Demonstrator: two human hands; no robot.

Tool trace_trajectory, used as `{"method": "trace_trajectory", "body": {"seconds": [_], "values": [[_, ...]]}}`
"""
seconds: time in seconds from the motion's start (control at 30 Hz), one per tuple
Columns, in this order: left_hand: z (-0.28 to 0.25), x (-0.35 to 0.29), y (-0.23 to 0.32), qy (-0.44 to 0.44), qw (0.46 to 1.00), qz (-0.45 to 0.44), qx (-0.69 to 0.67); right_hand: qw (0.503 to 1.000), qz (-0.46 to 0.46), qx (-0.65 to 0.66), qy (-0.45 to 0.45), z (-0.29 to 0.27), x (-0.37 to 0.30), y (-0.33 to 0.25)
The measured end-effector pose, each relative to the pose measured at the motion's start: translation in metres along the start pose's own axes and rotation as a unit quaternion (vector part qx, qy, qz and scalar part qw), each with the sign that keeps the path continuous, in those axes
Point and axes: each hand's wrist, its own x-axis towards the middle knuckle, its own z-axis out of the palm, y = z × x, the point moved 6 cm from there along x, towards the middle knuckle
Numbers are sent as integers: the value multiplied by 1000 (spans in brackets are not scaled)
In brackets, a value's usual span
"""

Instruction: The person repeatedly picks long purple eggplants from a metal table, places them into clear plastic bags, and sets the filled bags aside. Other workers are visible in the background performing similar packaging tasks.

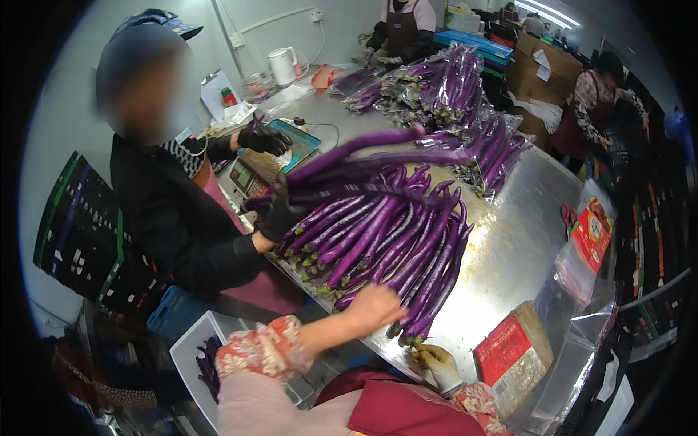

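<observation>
A large heap of long purple eggplants [378,225] lies on the steel table, stem ends toward my side. Over its near edge is my bare left hand [374,312], blurred by motion, its fingers curled in; what they hold, if anything, is hidden. My right hand [440,365], in a pale yellowish glove, pinches the stem end of an eggplant [418,330] at the table edge. At the left, a co-worker's black-gloved hand [282,211] handles blurred eggplants [349,154] above the heap; their other gloved hand [265,139] is by a blue tray.
Bagged eggplants [454,87] lie at the far side of the steel table [512,225]. A scale with a blue tray [302,145] stands before the co-worker. Near right are a red-labelled cardboard box [512,356] and plastic bags [585,251]. A white bin [193,367] holds more eggplants.
</observation>
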Motion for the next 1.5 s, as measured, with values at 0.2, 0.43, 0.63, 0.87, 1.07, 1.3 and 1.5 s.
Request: {"method": "trace_trajectory", "body": {"seconds": [0.2, 0.43, 0.63, 0.87, 1.07, 1.3, 1.5], "values": [[-114, -57, 58, -207, 924, -72, -313, 939, -201, -198, -195, 107, 31, -72], [-243, 3, 11, -32, 986, -43, 160, 941, -175, 47, -285, 180, 70, -157], [-203, 40, 37, -75, 991, -19, 108, 916, -293, 137, -236, 168, 36, -202], [-132, 117, 141, -156, 973, 155, 63, 889, -411, 195, -60, 49, -54, -207], [-10, 163, 221, -285, 922, 245, -95, 884, -307, 346, 62, -63, -116, -138], [118, 185, 308, -331, 908, 196, -168, 758, -383, 474, 231, -196, -169, -66], [153, 186, 320, -454, 823, 96, -327, 774, -374, 463, 217, -209, -171, -38]]}}
